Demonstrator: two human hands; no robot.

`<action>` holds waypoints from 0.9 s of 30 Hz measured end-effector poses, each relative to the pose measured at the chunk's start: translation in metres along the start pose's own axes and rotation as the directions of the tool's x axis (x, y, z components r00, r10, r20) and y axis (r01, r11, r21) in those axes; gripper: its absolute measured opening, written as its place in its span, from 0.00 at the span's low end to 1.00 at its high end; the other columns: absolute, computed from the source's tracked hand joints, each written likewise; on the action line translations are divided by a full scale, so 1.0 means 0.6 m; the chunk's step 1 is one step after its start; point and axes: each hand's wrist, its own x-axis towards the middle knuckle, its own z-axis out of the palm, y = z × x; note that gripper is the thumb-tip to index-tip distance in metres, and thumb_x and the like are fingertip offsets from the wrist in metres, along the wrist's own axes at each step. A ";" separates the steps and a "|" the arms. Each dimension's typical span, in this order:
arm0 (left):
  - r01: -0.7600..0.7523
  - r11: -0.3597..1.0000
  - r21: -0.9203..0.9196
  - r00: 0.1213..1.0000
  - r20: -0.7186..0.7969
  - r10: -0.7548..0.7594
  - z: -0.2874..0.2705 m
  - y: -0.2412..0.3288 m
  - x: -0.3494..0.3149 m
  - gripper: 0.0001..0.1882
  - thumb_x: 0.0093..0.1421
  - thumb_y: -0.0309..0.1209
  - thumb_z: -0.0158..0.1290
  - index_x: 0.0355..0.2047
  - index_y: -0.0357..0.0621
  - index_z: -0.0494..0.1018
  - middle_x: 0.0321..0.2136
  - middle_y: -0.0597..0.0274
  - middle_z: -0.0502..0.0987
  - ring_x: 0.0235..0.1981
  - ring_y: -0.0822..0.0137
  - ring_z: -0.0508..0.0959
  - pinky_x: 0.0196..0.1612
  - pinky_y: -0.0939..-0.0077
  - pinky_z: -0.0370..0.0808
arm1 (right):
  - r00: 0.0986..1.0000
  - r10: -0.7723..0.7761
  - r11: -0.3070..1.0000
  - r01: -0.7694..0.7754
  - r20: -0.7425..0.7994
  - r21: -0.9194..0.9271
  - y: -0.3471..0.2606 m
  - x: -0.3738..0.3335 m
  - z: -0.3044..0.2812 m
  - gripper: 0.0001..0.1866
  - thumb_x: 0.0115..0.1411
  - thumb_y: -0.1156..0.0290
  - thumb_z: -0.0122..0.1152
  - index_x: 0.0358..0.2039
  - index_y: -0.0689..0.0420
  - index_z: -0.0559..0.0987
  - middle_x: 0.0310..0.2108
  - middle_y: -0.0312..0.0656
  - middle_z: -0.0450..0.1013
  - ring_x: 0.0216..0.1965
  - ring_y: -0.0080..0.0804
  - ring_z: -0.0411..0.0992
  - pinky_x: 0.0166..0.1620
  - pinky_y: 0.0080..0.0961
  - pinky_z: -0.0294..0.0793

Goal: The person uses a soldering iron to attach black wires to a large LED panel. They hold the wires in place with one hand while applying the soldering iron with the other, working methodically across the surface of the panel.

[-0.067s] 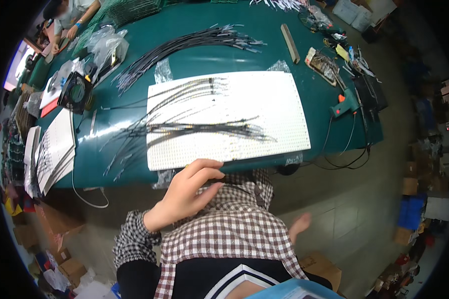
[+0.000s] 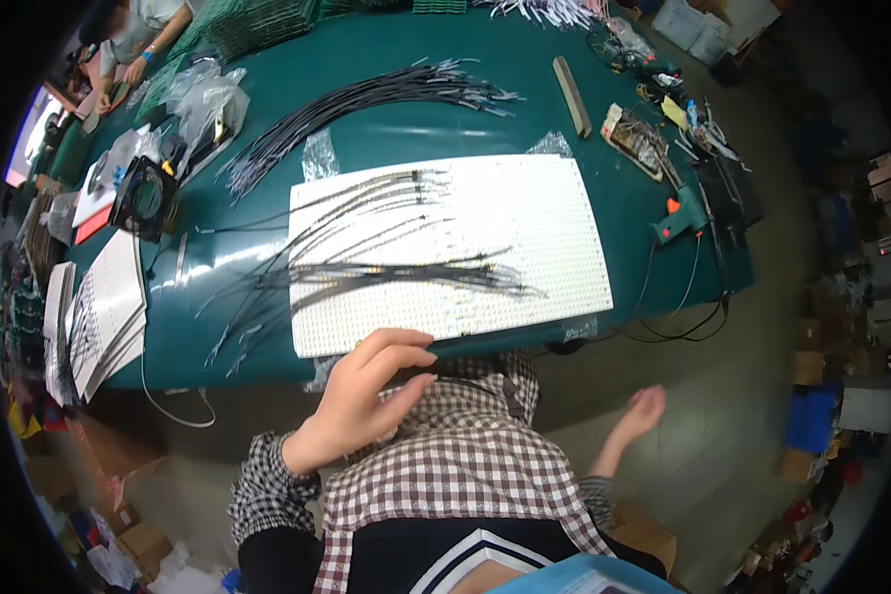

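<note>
A white panel (image 2: 540, 238) covered in rows of small dots lies on the green table, its near edge in front of me. Thin dark wires (image 2: 366, 277) stretch across its left half in an upper group and a denser lower bundle, with their loose ends spilling past the left edge. My left hand (image 2: 371, 391) is at that near edge, fingers apart and gently bent, with nothing in it. Away from the table on the right, over the floor, is my right hand (image 2: 641, 414). It is small and smeared, so its finger pose is unclear, and nothing shows in it.
A dark wire bundle (image 2: 366, 104) lies beyond the panel, near a narrow bar (image 2: 571, 96). On the right are a green glue gun (image 2: 685, 216) and its cord. A small fan (image 2: 144, 198) and stacked white panels (image 2: 114, 317) occupy the left. A co-worker's hand (image 2: 135, 71) shows far left.
My right hand has come up and outward to the right, showing more of its forearm. My left hand keeps its pose. The table scene sits slightly lower in view.
</note>
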 end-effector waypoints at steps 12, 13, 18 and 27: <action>-0.522 0.349 -0.778 0.766 -0.249 0.592 -0.078 0.018 0.095 0.08 0.66 0.26 0.55 0.31 0.33 0.79 0.30 0.44 0.82 0.29 0.51 0.84 0.36 0.64 0.81 | 0.989 -0.058 0.426 0.147 0.135 -0.893 -0.367 0.333 0.340 0.47 0.57 0.25 0.59 0.48 0.63 0.84 0.32 0.44 0.82 0.32 0.31 0.82 0.37 0.22 0.78; -0.487 0.378 -0.787 0.766 -0.177 0.618 -0.084 0.001 0.089 0.10 0.70 0.28 0.53 0.35 0.33 0.79 0.34 0.41 0.83 0.34 0.48 0.86 0.42 0.63 0.83 | 0.992 -0.003 0.488 0.110 0.124 -0.866 -0.386 0.322 0.363 0.49 0.54 0.25 0.62 0.46 0.67 0.84 0.27 0.44 0.81 0.27 0.31 0.81 0.32 0.24 0.77; -0.557 0.404 -0.725 0.779 -0.288 0.558 -0.089 0.009 0.160 0.06 0.59 0.22 0.57 0.24 0.36 0.76 0.25 0.48 0.81 0.23 0.58 0.83 0.26 0.70 0.78 | 0.990 0.026 0.409 0.116 0.138 -0.905 -0.392 0.340 0.404 0.46 0.51 0.28 0.68 0.35 0.70 0.82 0.23 0.46 0.78 0.23 0.30 0.80 0.25 0.27 0.76; -0.145 0.989 -0.006 0.987 0.068 0.145 -0.123 -0.092 0.226 0.11 0.55 0.21 0.63 0.40 0.37 0.79 0.38 0.54 0.82 0.36 0.55 0.83 0.36 0.68 0.78 | 0.868 -0.494 0.823 0.452 -0.042 -0.344 -0.410 0.308 0.306 0.14 0.62 0.68 0.74 0.33 0.66 0.81 0.29 0.36 0.78 0.27 0.17 0.71 0.31 0.18 0.73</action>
